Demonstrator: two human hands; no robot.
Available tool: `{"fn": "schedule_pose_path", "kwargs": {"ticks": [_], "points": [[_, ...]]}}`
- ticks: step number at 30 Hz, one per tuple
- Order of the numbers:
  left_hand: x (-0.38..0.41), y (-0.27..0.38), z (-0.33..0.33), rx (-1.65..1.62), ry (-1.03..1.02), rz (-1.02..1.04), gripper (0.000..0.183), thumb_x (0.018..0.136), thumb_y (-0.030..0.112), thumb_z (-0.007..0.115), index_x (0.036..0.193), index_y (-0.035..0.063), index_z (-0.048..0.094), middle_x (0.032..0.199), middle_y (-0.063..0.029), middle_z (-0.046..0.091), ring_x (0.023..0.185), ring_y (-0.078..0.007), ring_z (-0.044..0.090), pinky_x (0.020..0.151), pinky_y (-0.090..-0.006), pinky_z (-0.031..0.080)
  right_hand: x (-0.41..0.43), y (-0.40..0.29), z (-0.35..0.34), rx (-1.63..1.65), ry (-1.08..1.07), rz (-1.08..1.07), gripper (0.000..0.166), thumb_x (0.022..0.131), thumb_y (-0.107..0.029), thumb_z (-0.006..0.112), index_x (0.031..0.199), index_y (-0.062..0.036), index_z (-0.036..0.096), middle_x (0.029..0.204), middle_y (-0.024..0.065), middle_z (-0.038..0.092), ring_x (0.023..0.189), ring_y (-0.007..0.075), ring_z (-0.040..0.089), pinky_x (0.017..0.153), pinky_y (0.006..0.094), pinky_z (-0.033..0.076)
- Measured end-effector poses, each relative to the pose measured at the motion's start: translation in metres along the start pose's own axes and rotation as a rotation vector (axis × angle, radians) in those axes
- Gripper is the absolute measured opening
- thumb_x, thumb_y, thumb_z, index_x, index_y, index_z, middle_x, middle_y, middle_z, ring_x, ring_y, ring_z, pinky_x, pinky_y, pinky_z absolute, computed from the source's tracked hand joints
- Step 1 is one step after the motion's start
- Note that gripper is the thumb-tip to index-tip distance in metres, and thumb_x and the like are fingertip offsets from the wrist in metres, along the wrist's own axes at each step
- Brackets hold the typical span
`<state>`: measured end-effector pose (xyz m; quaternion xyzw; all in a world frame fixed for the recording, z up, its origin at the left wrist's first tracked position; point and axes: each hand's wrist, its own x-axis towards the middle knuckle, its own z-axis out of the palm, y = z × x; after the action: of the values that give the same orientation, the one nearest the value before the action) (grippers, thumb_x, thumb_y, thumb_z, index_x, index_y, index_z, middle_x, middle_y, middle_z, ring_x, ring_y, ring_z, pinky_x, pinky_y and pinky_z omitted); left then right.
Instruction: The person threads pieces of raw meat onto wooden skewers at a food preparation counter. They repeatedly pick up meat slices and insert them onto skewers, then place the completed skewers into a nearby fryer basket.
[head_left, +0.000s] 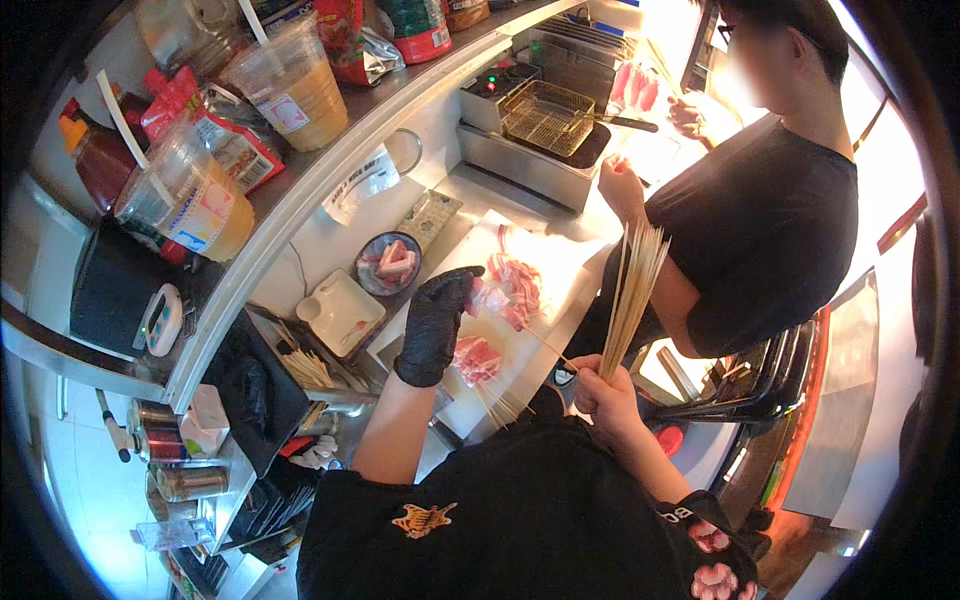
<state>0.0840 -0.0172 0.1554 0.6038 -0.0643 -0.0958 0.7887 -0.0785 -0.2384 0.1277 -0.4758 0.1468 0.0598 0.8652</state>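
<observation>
My left hand (435, 319), in a black glove, grips a piece of raw meat (491, 298) at the upper middle of the white cutting board (469, 409). My bare right hand (604, 390) holds a bundle of wooden skewers (634, 300) upright and, between thumb and fingers, a single skewer (551, 346) whose far end meets the meat. Beyond lies a pile of sliced raw meat (521, 281). Nearer to me, more meat (476, 360) rests on the board with several skewers (499, 405) sticking out towards me.
A plate of meat (390, 262) and a cream tray (341, 311) stand left of the board. A deep fryer with a wire basket (551, 120) is beyond it. A co-worker in black (750, 217) works at the right. A shelf with drink cups (187, 195) overhangs the left.
</observation>
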Motion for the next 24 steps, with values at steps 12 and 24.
{"fn": "schedule_pose_path", "kwargs": {"ticks": [12,24], "points": [[0.002,-0.008,0.007,-0.054,-0.024,-0.028,0.019,0.091,0.018,0.060,0.097,0.0023,0.069,0.069,0.0046,0.055,0.060,-0.0049,0.045,0.056,-0.0209,0.034,-0.002,0.003,-0.002,-0.413,0.072,-0.160,0.013,0.094,-0.014,0.057,0.092,-0.0019,0.063,0.063,-0.0056,0.049,0.052,0.0032,0.041,0.047,0.0202,0.033],[0.012,-0.019,0.001,-0.208,-0.026,-0.061,0.027,0.092,0.011,0.056,0.116,0.0024,0.061,0.090,-0.0010,0.062,0.074,-0.0090,0.056,0.063,-0.0219,0.043,0.007,0.005,-0.002,-0.374,0.081,-0.177,0.013,0.095,-0.012,0.054,0.092,-0.0022,0.062,0.063,-0.0053,0.048,0.053,0.0025,0.041,0.048,0.0197,0.033]]}}
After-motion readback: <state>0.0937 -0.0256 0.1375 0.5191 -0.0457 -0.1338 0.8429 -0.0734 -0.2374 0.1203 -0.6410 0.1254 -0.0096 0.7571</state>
